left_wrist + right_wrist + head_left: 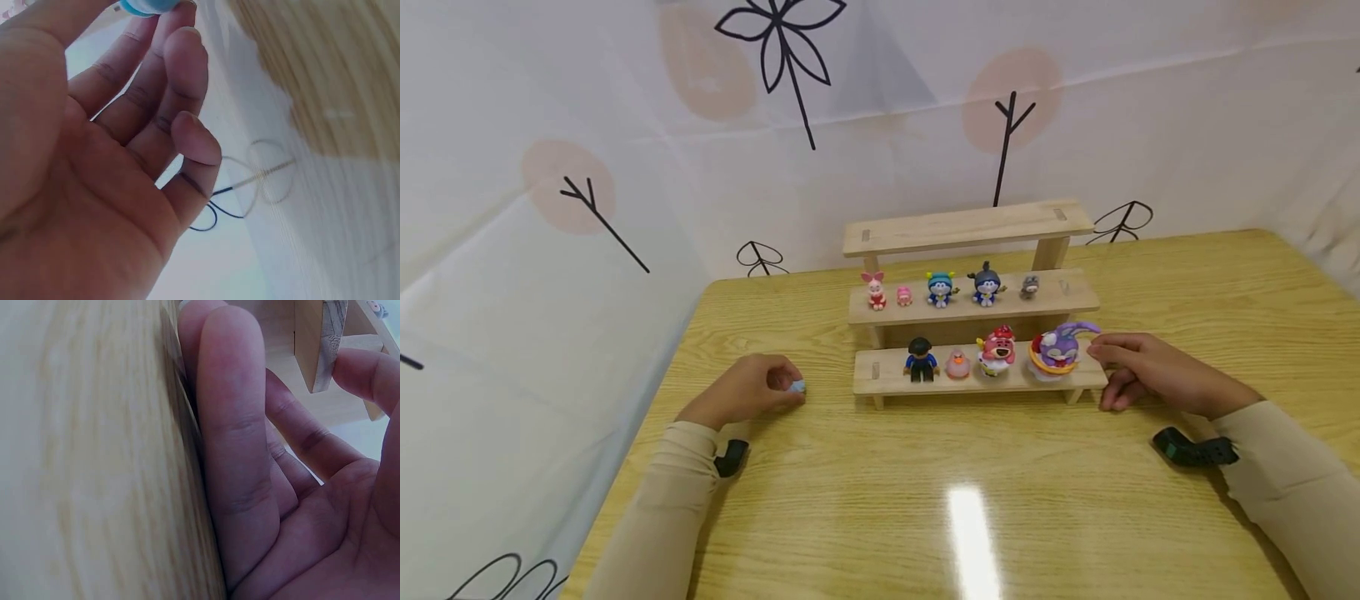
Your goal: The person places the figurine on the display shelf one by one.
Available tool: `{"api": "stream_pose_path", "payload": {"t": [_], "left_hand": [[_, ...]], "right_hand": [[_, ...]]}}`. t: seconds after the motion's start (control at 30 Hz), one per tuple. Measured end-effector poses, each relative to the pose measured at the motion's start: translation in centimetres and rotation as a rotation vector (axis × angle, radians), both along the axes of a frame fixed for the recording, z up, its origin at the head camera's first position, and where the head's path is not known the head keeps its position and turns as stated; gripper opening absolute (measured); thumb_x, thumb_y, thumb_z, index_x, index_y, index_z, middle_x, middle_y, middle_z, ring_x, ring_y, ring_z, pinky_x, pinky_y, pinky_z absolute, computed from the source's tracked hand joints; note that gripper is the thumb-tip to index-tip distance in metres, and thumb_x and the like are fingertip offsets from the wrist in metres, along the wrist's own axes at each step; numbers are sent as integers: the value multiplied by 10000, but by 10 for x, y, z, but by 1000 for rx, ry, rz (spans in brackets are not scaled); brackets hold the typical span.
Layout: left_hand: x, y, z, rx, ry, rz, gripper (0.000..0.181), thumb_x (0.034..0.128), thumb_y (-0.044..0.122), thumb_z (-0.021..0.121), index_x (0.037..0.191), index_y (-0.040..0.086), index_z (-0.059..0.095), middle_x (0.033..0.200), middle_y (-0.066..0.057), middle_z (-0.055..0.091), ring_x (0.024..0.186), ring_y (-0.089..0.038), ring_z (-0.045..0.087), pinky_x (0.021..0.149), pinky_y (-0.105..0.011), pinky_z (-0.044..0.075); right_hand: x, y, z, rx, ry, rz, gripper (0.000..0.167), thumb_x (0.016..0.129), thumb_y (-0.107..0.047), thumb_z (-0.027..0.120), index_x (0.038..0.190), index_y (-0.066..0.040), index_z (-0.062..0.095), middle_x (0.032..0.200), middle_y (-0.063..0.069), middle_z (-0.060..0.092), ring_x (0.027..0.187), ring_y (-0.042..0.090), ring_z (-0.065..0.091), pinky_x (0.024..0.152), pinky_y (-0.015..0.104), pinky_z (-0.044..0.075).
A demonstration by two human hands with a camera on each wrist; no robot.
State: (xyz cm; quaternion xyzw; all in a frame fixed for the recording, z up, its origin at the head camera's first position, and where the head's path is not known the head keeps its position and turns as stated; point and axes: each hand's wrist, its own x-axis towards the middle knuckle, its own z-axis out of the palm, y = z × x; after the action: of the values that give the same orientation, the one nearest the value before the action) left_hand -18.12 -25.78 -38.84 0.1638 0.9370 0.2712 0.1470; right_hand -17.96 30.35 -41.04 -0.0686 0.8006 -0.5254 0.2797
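Observation:
My left hand (748, 390) is low over the table, left of a wooden tiered shelf (970, 310). Thumb and fingertips pinch a small light blue piece (797, 386), mostly hidden by the fingers; in the left wrist view the rounded blue piece (149, 5) is cut off at the top. My right hand (1172, 375) is at the right end of the bottom tier, beside a purple rabbit figurine (1060, 348). In the right wrist view one digit touches the end of a shelf board (325, 353), while the lower fingers (234, 425) lie against the table.
On the bottom tier stand a black-haired toy figure (921, 360), a pink duck (958, 364) and a pink bear (997, 352). The middle tier bears several small figurines, among them a pink piglet (875, 292). Patterned cloth (895, 150) hangs behind the wooden table (850, 500).

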Motion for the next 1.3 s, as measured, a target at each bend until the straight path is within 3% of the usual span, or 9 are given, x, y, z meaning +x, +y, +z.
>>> {"api": "stream_pose_path", "payload": {"t": [0.4, 0.8, 0.97, 1.3], "left_hand": [[6, 20, 8, 52, 39, -67, 167, 924, 299, 740, 1045, 185, 723, 873, 55, 664, 786, -116, 595, 710, -277, 523], [20, 47, 26, 109, 172, -148, 212, 953, 281, 702, 1116, 149, 728, 975, 111, 686, 805, -61, 606, 738, -297, 513], [18, 60, 26, 160, 236, -179, 205, 966, 264, 681, 1137, 157, 719, 964, 101, 695, 805, -46, 608, 741, -317, 533], [11, 87, 24, 212, 272, -195, 193, 959, 217, 684, 1138, 151, 712, 991, 82, 709, 894, -60, 627, 856, -391, 543]], "right_hand": [[0, 1, -1, -7, 0, 9, 522, 1102, -390, 351, 1355, 65, 333, 829, 172, 720, 763, 271, 735, 707, 408, 618], [1, 2, 0, -21, -1, 16, 459, 1104, -379, 350, 1308, 31, 377, 833, 166, 711, 775, 275, 734, 713, 413, 617], [1, 1, -1, -31, 0, 17, 433, 1104, -378, 355, 1277, 16, 396, 821, 158, 717, 766, 271, 735, 715, 417, 617], [2, 0, 2, -29, 0, 17, 420, 1102, -376, 361, 1261, 10, 405, 815, 161, 715, 763, 278, 736, 712, 418, 617]]}}
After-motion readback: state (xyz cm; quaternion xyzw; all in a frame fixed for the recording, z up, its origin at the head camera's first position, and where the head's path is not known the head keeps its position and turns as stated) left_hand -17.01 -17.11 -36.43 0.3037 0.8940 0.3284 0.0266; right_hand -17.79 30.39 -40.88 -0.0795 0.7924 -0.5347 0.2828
